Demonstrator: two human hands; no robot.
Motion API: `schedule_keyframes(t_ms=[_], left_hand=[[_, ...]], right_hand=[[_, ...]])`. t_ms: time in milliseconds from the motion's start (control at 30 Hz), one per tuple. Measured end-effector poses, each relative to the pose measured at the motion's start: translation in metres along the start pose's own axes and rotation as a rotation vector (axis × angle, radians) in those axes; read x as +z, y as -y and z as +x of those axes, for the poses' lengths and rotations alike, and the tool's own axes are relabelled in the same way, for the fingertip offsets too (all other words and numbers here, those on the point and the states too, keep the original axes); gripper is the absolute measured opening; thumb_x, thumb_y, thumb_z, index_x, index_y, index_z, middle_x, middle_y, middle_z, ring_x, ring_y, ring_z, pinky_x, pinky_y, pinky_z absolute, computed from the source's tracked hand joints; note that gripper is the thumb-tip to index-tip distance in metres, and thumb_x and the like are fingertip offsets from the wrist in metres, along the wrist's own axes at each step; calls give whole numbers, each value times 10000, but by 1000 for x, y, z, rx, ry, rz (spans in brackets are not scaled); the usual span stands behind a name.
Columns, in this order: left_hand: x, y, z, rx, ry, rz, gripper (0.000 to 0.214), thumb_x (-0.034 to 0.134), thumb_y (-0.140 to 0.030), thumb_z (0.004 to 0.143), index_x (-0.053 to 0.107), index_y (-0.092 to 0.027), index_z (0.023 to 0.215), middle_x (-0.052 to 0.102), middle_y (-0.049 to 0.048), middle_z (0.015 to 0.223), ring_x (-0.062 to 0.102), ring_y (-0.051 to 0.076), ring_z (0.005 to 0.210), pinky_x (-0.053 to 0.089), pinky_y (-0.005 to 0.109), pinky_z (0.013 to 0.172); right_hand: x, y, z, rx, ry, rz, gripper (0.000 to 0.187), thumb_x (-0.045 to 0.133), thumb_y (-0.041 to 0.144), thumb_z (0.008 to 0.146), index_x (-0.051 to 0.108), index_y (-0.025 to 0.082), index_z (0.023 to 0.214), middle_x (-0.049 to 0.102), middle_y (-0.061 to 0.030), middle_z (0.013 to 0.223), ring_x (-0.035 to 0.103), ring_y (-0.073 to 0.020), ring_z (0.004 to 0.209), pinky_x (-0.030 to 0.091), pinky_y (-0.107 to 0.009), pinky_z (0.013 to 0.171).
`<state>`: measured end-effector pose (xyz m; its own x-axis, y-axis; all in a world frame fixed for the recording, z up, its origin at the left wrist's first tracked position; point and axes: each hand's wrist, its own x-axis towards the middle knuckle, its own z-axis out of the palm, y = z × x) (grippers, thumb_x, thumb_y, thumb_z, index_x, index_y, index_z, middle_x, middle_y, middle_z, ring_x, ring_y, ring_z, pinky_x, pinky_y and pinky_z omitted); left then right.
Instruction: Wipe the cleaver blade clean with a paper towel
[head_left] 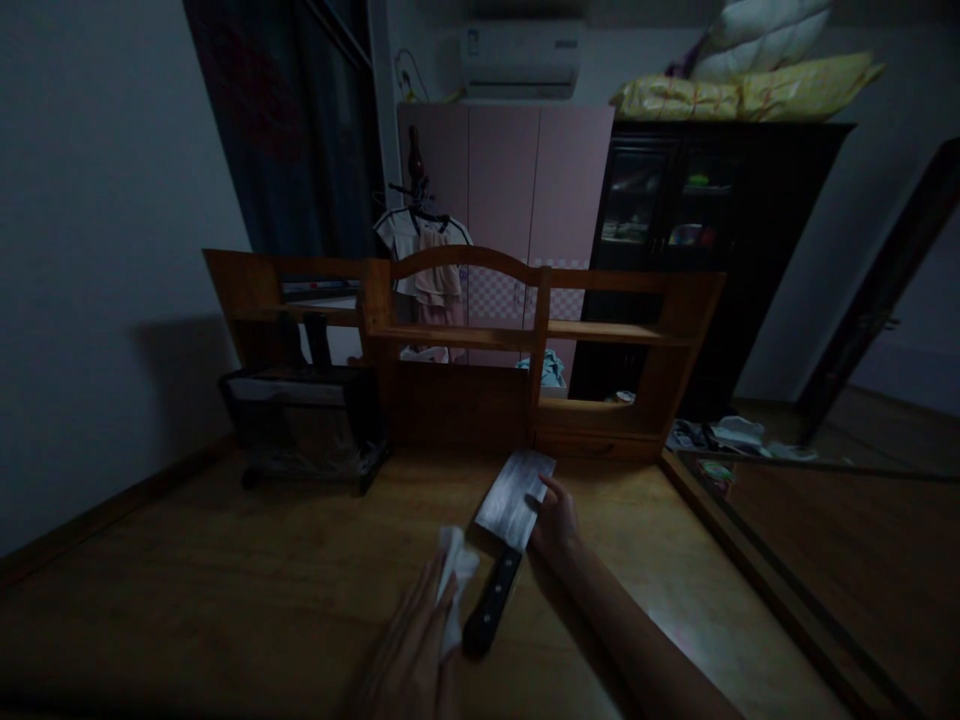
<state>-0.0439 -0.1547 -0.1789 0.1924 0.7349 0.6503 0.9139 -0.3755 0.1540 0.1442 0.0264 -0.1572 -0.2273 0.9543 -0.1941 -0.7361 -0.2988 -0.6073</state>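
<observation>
A cleaver [514, 500] with a broad steel blade and a black handle [489, 605] hovers just above the wooden desk [240, 590], blade pointing away from me. My right hand [556, 525] grips the blade along its right edge, fingers curled around it. My left hand [412, 655] is at the bottom centre, left of the handle, and pinches a small white tissue [454, 580] between its fingers. The tissue sits close to the base of the blade.
A black knife rack [300, 420] stands at the desk's back left. A wooden shelf unit [525, 340] runs along the back edge. Behind are a pink wardrobe [517, 180], a dark cabinet [712, 240] and hanging clothes [427, 250].
</observation>
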Motion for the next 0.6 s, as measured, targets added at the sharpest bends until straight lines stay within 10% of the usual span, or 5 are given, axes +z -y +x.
schedule_keyframes(t_ms=[333, 600], left_hand=[[59, -41, 43, -27, 210, 3, 608, 328, -35, 813, 397, -107, 1412, 348, 133, 1476, 374, 240, 1341, 437, 395, 1051], [65, -46, 56, -12, 213, -55, 703, 322, 14, 764, 276, -75, 1460, 237, 132, 1524, 191, 243, 1406, 411, 442, 1085]], right_hand=[[-2, 1, 1, 5, -6, 17, 188, 605, 334, 720, 597, 182, 831, 602, -44, 668, 614, -234, 607, 489, -336, 527], [-4, 1, 4, -27, -42, 18, 233, 611, 346, 692, 560, 189, 856, 584, -28, 677, 605, -216, 600, 471, -310, 521]])
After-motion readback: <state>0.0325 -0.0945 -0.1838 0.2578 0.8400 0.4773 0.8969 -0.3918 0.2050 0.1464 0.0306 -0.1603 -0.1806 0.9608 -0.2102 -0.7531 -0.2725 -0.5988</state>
